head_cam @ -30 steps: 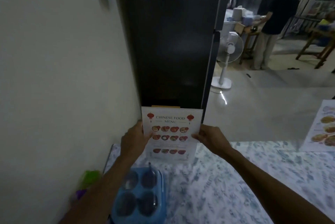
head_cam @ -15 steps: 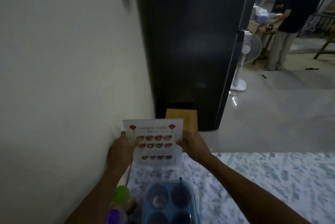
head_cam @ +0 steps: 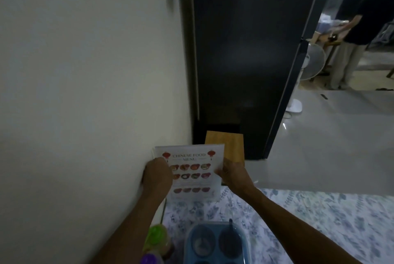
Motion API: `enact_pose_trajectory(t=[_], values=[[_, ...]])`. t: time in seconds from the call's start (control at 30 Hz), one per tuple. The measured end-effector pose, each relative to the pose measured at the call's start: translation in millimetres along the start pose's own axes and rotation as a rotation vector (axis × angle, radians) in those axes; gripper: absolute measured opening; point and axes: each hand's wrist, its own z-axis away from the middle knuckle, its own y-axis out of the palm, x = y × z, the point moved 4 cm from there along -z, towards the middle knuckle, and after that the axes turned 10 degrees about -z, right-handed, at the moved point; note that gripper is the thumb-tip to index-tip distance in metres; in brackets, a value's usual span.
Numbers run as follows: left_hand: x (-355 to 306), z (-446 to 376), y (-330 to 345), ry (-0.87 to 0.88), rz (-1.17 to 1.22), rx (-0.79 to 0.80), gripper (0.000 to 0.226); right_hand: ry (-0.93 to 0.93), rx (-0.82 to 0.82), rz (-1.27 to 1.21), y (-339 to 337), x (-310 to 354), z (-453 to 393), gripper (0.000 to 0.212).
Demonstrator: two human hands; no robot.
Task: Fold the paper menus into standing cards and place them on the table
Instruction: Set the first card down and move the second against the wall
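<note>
We note a dim room: a pale wall (head_cam: 85, 93) fills the frame from 7 to 11 o'clock, and a tall black cabinet (head_cam: 245, 50) stands at 12 o'clock. A grey floor (head_cam: 330, 146) runs off toward 3 o'clock. A table with a blue floral cloth (head_cam: 309, 221) occupies the lower frame from 4 to 6 o'clock.

We find the paper menu (head_cam: 193, 169) standing upright at the table's far corner, just beside the wall, its lower edge on or just above the cloth; contact we cannot confirm. Its printed face reads "Chinese Food Menu" above rows of dish photographs. A second sheet edge shows behind its top and left margins.

Our left hand (head_cam: 157, 176) grips the menu's left edge, fingers curled closed over the margin. Our right hand (head_cam: 233, 173) holds the right edge, thumb on the front face, fingers behind the sheet.

A wooden stool (head_cam: 226, 146) sits just beyond the menu. At 6 o'clock a blue condiment caddy (head_cam: 215, 242) rests on the cloth, with green-capped (head_cam: 156, 235) and purple-capped (head_cam: 150, 259) containers beside it at 7 o'clock.

At 2 o'clock, well apart, a person in a dark shirt (head_cam: 366, 24) stands near a white pedestal fan (head_cam: 309, 65).
</note>
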Motion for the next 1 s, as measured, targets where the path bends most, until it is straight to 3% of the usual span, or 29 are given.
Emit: enact_pose_trajectory(t=[0.13, 0.33, 0.5, 1.0], values=[[-14, 5, -11, 0.022, -0.073, -0.028, 0.021, -0.005, -0.016, -0.03, 4, 4, -4, 0.015], [-20, 8, -7, 0.065, 0.004, -0.026, 0.024, 0.05, 0.022, 0.041, 3, 3, -12, 0.018], [-21, 12, -6, 0.117, 0.033, -0.041, 0.027, 0.085, 0.097, 0.191, 8, -3, -20, 0.04], [-14, 24, -4, 0.155, 0.024, -0.084, 0.031, 0.122, 0.116, 0.301, 0, -10, -31, 0.036]])
